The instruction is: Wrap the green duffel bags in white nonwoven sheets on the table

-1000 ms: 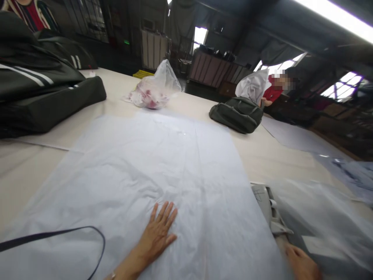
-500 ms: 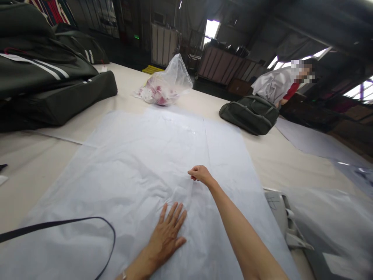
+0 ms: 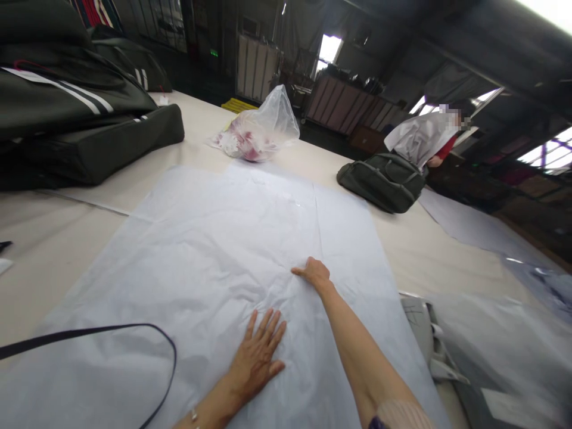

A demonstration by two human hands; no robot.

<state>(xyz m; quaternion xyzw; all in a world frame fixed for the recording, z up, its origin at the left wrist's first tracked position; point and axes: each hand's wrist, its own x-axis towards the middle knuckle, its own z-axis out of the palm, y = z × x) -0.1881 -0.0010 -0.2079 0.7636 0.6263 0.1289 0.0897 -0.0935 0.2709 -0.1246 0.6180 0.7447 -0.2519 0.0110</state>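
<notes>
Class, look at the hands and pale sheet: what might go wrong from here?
Wrinkles in the pale sheet by the left hand could press into creases. The dark strap looping near the left forearm might snag. The grey device by the sheet's right edge could be bumped by the right arm.

Thin white sheet (image 3: 214, 268) lies spread on table (image 3: 420, 256); wrinkled.

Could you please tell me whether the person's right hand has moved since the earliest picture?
Yes. Judged against the grey device, the right hand has moved left and forward, from close beside it to the middle of the white sheet.
</notes>
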